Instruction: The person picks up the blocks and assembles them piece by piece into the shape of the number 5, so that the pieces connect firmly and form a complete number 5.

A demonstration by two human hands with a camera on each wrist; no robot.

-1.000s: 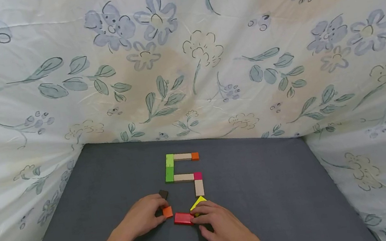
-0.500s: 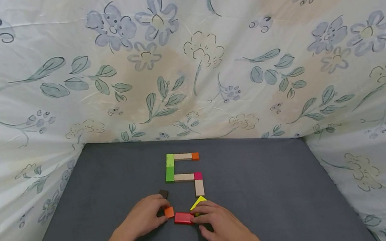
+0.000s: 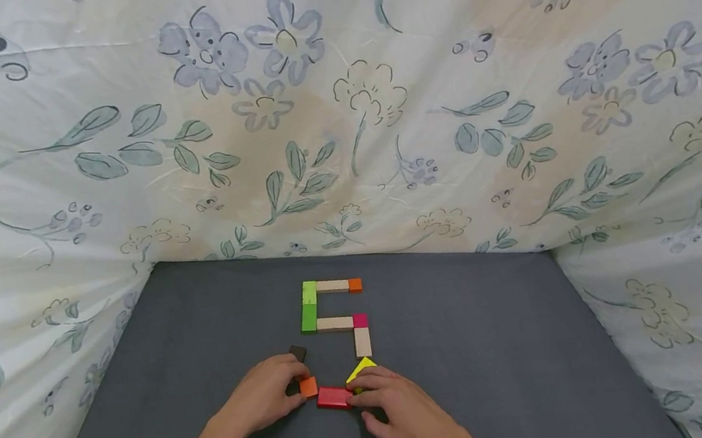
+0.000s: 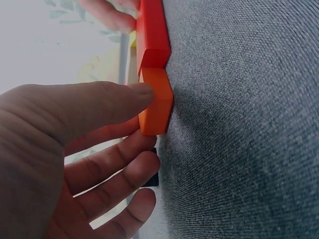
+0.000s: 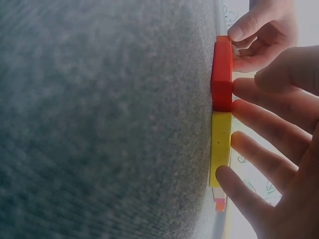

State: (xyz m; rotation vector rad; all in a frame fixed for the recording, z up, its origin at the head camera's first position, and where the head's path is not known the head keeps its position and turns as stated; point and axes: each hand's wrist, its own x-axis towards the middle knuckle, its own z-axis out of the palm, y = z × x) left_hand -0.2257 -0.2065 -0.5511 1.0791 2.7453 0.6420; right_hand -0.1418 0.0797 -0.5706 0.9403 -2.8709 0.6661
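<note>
My left hand (image 3: pixel 258 396) pinches a small orange block (image 3: pixel 308 387) between thumb and fingers. In the left wrist view the orange block (image 4: pixel 155 107) meets the end of a red block (image 4: pixel 153 35). Fingertips of my right hand (image 3: pixel 403 412) rest on the red block (image 3: pixel 332 397) and a yellow block (image 3: pixel 361 367), whose near part the hand covers from above. Seen from the right wrist, its fingers lie spread and nearly straight along the red block (image 5: pixel 222 79) and yellow block (image 5: pixel 221 147).
Beyond the hands, two green blocks (image 3: pixel 309 317), pale wooden blocks (image 3: pixel 335 323), an orange cube (image 3: pixel 355 285) and a pink cube (image 3: pixel 360 320) form an angular line. A black block (image 3: pixel 298 352) lies beside my left fingers. Floral cloth (image 3: pixel 367 95) surrounds the grey surface (image 3: pixel 480 351).
My left hand has slid the orange block slightly to the right, up to the red block's left end. The right hand and the other blocks stay put.
</note>
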